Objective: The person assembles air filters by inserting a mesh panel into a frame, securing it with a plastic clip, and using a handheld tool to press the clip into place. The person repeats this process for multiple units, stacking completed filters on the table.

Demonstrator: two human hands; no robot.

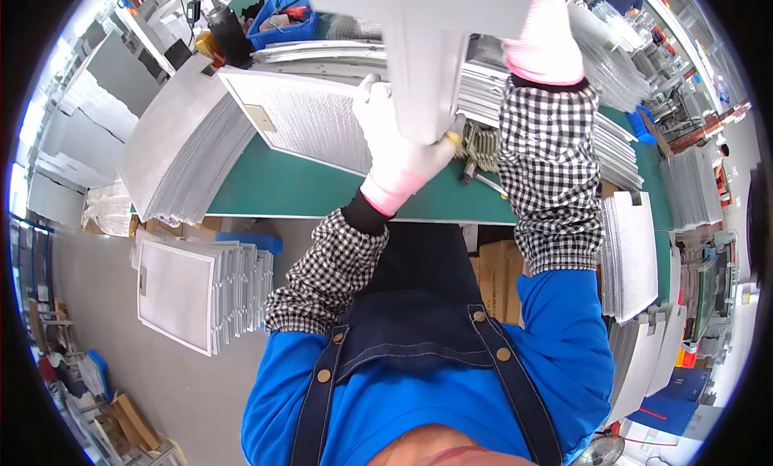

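My left hand (pixel 394 148), in a white glove with a pink cuff, grips the right end of a silver mesh panel (pixel 306 120) with a thin light frame and a small beige patch at its left end. Its thumb reaches right, beneath a pale grey machine column (pixel 427 71) that hides part of the fingers. Up at the top edge is my right hand (pixel 546 39), gloved alike and stretched forward beside the machine head; its fingers run out of the picture. A cluster of small metal parts (pixel 481 148) lies right of my left thumb.
On the green table (pixel 274 184) stand a fanned stack of mesh sheets (pixel 189 144) at left and stacked frame strips (pixel 483 91) behind. A blue bin (pixel 282 19) sits at the back. Framed panels (pixel 177 293) stand at lower left, more panels (pixel 630 252) at right.
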